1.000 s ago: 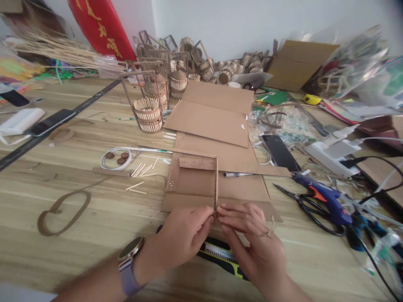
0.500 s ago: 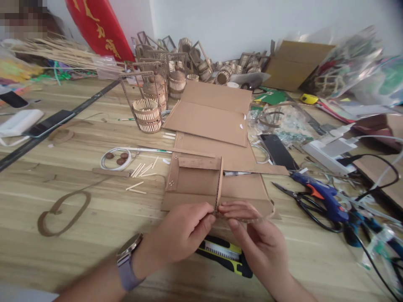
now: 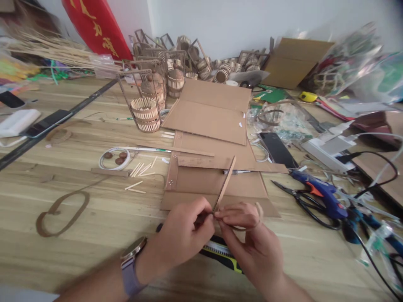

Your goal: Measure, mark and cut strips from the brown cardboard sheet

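Observation:
A narrow brown cardboard strip (image 3: 225,183) slants up and to the right from my fingertips. My left hand (image 3: 185,230), with a watch at its wrist, pinches the strip's lower end. Close beside it, my right hand (image 3: 252,235) is closed on the same end, and a thin bent band loops past its fingers. Behind the hands lie flat cardboard sheets (image 3: 204,180), with another strip (image 3: 199,162) across them. Partly hidden below my hands is a black and yellow utility knife (image 3: 220,251).
Small sticks (image 3: 143,168) and a white ring (image 3: 113,158) with brown beads lie left. Small slatted baskets (image 3: 146,115) stand behind. On the right are scissors (image 3: 310,205), a blue glue gun (image 3: 321,191), a phone (image 3: 277,150) and a power strip (image 3: 329,153).
The strip's upper end has swung right and now leans. My right fingers have curled more, and the thin band arches above them. The view has shifted slightly.

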`<state>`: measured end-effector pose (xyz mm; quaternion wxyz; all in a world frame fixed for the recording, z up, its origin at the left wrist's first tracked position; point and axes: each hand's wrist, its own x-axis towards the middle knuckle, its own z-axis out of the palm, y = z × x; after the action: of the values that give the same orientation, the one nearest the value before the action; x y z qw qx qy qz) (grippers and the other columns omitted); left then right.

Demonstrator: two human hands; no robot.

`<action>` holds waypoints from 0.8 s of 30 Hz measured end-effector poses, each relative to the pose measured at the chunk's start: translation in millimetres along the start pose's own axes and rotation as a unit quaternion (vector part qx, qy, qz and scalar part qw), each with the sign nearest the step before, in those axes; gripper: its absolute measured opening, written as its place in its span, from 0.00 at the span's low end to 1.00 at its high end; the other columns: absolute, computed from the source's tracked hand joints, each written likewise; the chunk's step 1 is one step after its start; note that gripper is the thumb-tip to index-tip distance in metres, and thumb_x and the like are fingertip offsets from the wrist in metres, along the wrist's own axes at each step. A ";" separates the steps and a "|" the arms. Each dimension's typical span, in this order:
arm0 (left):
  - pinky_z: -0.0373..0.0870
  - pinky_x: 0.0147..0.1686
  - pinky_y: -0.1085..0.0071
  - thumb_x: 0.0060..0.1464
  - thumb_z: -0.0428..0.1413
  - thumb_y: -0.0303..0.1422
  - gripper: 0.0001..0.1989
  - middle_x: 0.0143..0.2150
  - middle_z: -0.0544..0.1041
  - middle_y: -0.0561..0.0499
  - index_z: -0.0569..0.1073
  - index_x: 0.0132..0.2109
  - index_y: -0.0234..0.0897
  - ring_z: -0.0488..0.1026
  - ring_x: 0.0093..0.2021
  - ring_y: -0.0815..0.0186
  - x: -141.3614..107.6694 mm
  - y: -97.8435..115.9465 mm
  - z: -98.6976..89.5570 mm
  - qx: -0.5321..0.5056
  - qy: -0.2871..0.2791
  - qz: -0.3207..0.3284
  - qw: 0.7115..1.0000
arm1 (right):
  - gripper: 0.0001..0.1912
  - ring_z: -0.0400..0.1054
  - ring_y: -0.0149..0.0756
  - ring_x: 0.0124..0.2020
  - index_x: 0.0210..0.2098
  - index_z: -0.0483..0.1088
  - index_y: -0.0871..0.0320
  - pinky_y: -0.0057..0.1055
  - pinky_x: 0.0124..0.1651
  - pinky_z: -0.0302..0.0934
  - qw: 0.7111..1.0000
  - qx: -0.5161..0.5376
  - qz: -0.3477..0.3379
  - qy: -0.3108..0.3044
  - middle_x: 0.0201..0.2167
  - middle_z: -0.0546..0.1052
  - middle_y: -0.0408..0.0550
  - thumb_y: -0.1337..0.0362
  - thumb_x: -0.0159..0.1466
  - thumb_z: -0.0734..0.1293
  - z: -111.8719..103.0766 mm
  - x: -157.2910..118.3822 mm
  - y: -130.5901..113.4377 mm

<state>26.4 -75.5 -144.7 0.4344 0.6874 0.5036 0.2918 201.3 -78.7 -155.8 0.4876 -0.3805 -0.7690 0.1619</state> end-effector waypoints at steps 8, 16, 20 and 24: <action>0.51 0.22 0.78 0.51 0.50 0.27 0.07 0.20 0.61 0.60 0.63 0.25 0.37 0.57 0.21 0.74 -1.2 1.2 5.4 0.008 0.075 0.035 0.997 | 0.14 0.77 0.35 0.37 0.38 0.68 0.52 0.32 0.40 0.71 0.999 0.050 -0.003 0.008 0.32 0.81 0.43 0.77 0.60 0.68 4.7 0.1 -4.7; 0.52 0.21 0.80 0.51 0.50 0.26 0.06 0.20 0.62 0.60 0.65 0.27 0.36 0.58 0.21 0.75 -0.3 1.5 4.2 -0.047 0.074 0.063 0.994 | 0.06 0.76 0.34 0.36 0.33 0.71 0.51 0.31 0.40 0.73 0.953 0.257 0.158 0.018 0.30 0.81 0.42 0.70 0.63 0.69 4.6 -0.4 -1.7; 0.53 0.21 0.80 0.53 0.50 0.28 0.07 0.20 0.61 0.60 0.65 0.27 0.37 0.58 0.20 0.75 0.0 1.7 2.5 -0.059 0.060 0.060 0.995 | 0.04 0.77 0.33 0.36 0.33 0.72 0.51 0.31 0.40 0.73 0.933 0.302 0.192 0.028 0.31 0.81 0.42 0.66 0.64 0.70 1.5 4.1 0.2; 0.55 0.21 0.79 0.58 0.49 0.32 0.07 0.22 0.64 0.59 0.67 0.32 0.37 0.62 0.22 0.73 1.0 3.0 -1.6 -0.037 0.039 0.033 0.998 | 0.05 0.76 0.33 0.40 0.35 0.71 0.51 0.31 0.44 0.72 0.956 0.233 0.174 0.040 0.35 0.81 0.42 0.69 0.65 0.68 0.1 1.2 2.0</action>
<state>26.7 -74.4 -141.3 0.4296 0.6754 0.4859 0.3510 201.8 -76.5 -156.3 0.5575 -0.3902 -0.6116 0.4036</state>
